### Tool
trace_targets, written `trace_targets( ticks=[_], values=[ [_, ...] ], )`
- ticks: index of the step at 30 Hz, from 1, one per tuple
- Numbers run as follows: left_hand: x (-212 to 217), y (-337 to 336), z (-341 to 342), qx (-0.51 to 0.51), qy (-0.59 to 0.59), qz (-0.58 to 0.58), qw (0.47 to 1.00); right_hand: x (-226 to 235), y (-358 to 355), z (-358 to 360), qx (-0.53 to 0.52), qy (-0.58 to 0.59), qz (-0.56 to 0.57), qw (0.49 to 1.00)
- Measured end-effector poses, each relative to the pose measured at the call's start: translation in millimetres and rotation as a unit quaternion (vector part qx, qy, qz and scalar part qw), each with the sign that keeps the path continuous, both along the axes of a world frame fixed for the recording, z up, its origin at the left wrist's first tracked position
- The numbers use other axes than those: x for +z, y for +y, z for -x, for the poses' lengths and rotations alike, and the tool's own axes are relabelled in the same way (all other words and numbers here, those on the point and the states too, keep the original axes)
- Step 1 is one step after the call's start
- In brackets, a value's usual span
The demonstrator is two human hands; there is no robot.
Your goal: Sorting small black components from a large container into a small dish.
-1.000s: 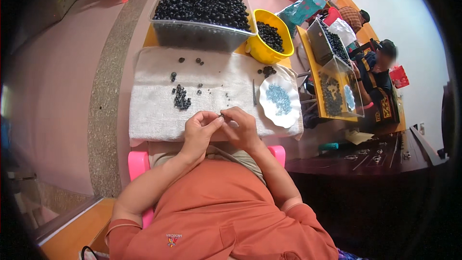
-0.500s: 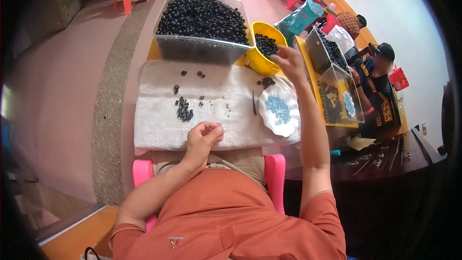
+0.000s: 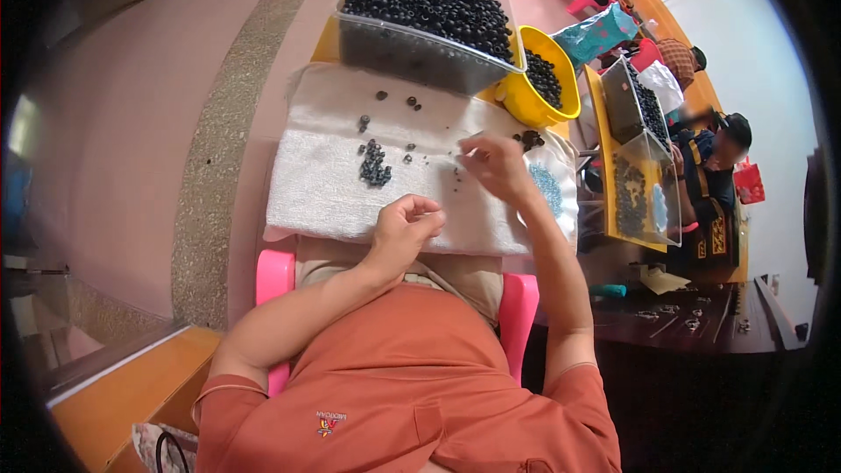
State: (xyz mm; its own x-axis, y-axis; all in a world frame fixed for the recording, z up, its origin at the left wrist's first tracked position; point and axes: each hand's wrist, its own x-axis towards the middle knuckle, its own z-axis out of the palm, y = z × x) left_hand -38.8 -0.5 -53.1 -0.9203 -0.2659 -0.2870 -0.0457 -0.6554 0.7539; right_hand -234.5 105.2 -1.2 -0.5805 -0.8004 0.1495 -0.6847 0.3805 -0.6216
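My left hand [image 3: 407, 226] rests at the near edge of a white towel [image 3: 324, 193], fingers curled shut; I cannot see anything in it. My right hand [image 3: 498, 166] hovers over the towel's right part, with thumb and fingers pinched on a thin pale needle [image 3: 469, 143] that points left. A small heap of dark beads [image 3: 375, 166] lies on the towel to the left of that hand. A few single beads [image 3: 412, 103] are scattered farther back. A white plate [image 3: 565, 177] with light blue beads sits just right of my right hand.
A clear tub [image 3: 412, 57] full of dark beads stands behind the towel, with a yellow bowl [image 3: 526, 105] of the same beads to its right. More clear bins [image 3: 644, 158] and a seated person [image 3: 714, 166] are farther right. A pink stool [image 3: 273, 276] is under me.
One second ago both hands met at the towel's near edge. The right hand then reached out to the yellow bowl and has come back over the towel; the left hand stayed.
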Motion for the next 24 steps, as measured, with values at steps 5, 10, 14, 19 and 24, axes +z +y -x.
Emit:
trace_targets(
  ticks=[5, 10, 14, 19, 24],
  values=[
    [-0.8, 0.3, -2.7, 0.000, -0.002, 0.002, 1.000, -10.1, -26.8, -31.3, 0.078, 0.074, -0.054, 0.993],
    [-3.0, 0.8, -3.3, 0.009, -0.001, 0.016, 1.000, -11.8, -45.4, -36.2, 0.101, 0.111, -0.059, 0.987],
    [-4.2, 1.3, -2.5, 0.011, 0.006, 0.013, 1.000, -11.3, -54.9, -34.5, 0.096, 0.136, -0.042, 0.985],
    [-4.5, 0.3, -2.3, 0.009, 0.001, -0.001, 1.000, -14.0, -62.3, -30.6, 0.097, 0.146, -0.025, 0.984],
    [-5.4, 0.7, -2.0, 0.007, -0.002, 0.019, 1.000, -6.6, -75.1, -34.8, 0.117, 0.148, -0.015, 0.982]
  ],
)
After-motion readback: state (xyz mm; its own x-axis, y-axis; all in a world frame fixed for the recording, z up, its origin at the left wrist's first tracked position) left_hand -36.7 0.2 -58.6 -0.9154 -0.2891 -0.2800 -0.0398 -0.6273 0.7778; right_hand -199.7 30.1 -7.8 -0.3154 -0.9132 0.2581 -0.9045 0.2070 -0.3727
